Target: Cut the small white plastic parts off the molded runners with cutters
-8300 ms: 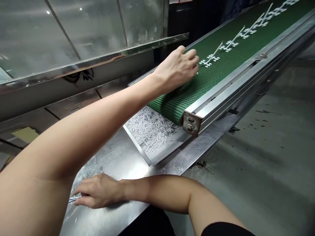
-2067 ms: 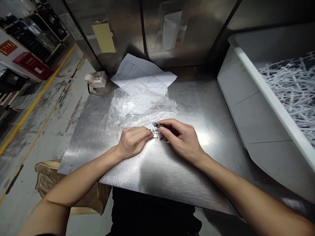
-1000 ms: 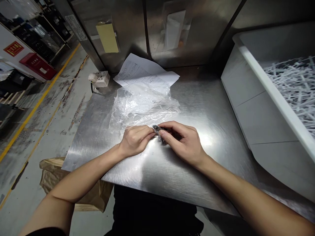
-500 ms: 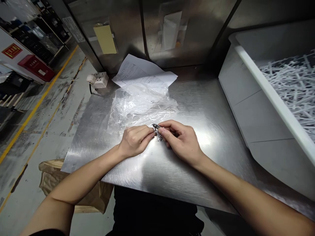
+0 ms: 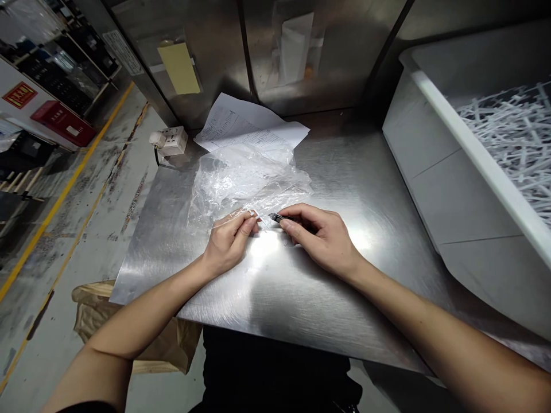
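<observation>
My left hand [image 5: 228,244] pinches a small white plastic piece [image 5: 253,215] at the table [image 5: 301,287] centre; my right hand [image 5: 321,238], at its three o'clock, grips the small cutters [image 5: 276,217]. I'd judge it best to keep the piece low and steady and cut close.

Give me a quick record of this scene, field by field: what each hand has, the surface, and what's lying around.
Left hand: pinches a small white plastic piece at its fingertips
Right hand: grips a small dark metal tool, tip pointed toward the left hand
Surface: steel table, both hands resting on it
Behind the hands: crumpled clear plastic bag, partly over printed papers
Far left corner: white power socket
Right: white bin holding white plastic sprues
</observation>
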Demonstrator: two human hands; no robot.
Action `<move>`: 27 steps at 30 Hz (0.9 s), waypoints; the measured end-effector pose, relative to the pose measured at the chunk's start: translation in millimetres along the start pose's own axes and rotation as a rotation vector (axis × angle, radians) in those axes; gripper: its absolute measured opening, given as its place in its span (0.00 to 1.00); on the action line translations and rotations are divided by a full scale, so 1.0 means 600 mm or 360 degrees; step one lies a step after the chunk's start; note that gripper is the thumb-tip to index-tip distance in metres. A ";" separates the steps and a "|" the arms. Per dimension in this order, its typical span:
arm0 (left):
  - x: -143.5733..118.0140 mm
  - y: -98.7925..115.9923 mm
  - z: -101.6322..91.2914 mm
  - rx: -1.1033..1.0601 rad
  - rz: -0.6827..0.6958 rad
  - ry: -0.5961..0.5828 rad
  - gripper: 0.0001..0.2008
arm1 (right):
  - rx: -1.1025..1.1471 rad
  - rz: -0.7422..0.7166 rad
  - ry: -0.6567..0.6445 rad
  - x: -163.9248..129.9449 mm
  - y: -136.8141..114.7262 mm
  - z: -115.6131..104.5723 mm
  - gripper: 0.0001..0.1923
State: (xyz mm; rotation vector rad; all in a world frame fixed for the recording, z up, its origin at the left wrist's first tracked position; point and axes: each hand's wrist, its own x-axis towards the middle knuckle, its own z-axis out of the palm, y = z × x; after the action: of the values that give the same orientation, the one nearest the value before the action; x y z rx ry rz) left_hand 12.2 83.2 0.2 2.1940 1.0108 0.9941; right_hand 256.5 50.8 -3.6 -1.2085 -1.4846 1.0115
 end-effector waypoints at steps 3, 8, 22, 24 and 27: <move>0.000 -0.003 0.002 -0.0032 -0.0003 0.0032 0.17 | -0.0024 -0.0007 -0.0009 -0.002 0.001 0.000 0.12; 0.000 -0.004 0.003 0.0023 -0.0021 0.0049 0.18 | -0.0059 -0.0005 -0.0014 -0.004 -0.002 0.000 0.11; 0.001 0.001 0.002 0.0051 0.0030 0.0007 0.16 | -0.0214 -0.0133 -0.0008 -0.006 -0.007 0.002 0.10; 0.000 0.000 0.002 0.0042 0.0040 0.0009 0.16 | -0.0219 -0.0152 -0.0008 -0.006 -0.006 0.002 0.10; -0.001 0.000 0.002 0.0059 0.0031 -0.0001 0.16 | -0.0236 -0.0205 0.0006 -0.005 -0.005 0.002 0.09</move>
State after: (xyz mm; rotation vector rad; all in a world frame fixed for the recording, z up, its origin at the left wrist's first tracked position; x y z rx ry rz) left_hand 12.6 82.8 -0.7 2.2379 1.0172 0.9907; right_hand 254.7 47.2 -1.9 -1.2004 -1.6359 0.8241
